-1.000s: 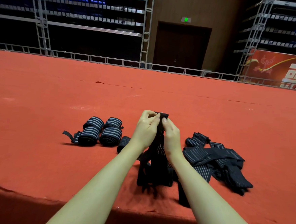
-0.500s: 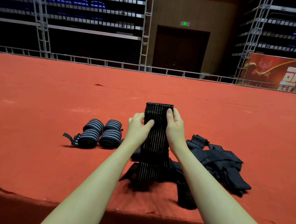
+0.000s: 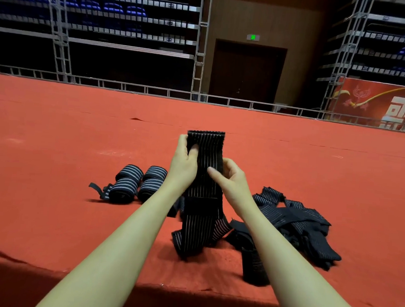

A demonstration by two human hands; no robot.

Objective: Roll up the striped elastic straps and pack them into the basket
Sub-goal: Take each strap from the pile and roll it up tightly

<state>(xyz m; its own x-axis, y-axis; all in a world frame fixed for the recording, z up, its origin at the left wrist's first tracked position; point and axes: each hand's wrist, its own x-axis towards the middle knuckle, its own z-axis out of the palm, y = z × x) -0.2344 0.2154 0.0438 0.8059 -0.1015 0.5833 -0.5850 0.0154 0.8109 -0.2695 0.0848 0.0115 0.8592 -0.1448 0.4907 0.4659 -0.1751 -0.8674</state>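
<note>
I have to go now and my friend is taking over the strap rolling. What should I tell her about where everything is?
Left hand grips the upper left edge of the strap being held up; right hand pinches its right edge lower down. Its lower end trails on the red carpet.
Done: two rolled straps lie side by side on the left; a third may be hidden behind the left forearm.
Left: roll this strap, then the loose pile on the right. No basket is clearly in view, and nothing looks packed yet.
</note>
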